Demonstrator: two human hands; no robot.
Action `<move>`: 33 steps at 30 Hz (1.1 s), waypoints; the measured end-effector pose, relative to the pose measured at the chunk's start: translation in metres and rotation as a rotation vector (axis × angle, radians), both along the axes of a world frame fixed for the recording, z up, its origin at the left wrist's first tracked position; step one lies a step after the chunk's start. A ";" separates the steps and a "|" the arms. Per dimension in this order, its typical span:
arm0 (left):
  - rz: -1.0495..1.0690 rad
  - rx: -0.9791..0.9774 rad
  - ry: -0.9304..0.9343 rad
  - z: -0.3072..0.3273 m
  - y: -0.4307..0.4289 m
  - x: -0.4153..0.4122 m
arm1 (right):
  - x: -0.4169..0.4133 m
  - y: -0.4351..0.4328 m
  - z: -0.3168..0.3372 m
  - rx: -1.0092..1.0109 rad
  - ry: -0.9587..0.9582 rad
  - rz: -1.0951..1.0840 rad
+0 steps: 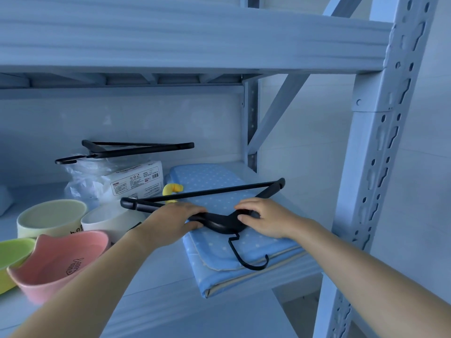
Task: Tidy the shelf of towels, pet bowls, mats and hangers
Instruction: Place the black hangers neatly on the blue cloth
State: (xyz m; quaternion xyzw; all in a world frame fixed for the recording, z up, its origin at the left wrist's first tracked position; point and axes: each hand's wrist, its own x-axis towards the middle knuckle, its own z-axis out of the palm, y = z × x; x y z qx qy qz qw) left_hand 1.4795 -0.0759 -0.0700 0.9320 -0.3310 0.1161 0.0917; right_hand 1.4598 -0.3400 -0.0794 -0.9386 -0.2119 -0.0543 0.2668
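On my feed a white packet [136, 181] with a barcode and a red-edged printed label lies flat, and I take it as my marker. Touching it on the left sits a crumpled clear plastic bag [83, 179]. Just right of its lower corner a small yellow item [172, 189] peeks out, partly hidden; I cannot tell what it is. Behind the packet runs a pale wall [146, 123]. Far to its left, at the frame's edge, I see a white lump [5, 200].
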 end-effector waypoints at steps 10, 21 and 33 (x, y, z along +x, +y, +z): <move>-0.059 -0.031 0.014 -0.001 0.001 0.017 | 0.005 0.003 -0.010 -0.067 -0.031 -0.033; -0.006 -0.022 -0.014 -0.003 0.006 0.011 | -0.002 0.008 -0.002 -0.086 -0.040 -0.039; 0.001 0.040 -0.047 -0.002 -0.001 -0.013 | -0.029 -0.002 -0.005 -0.037 -0.087 -0.026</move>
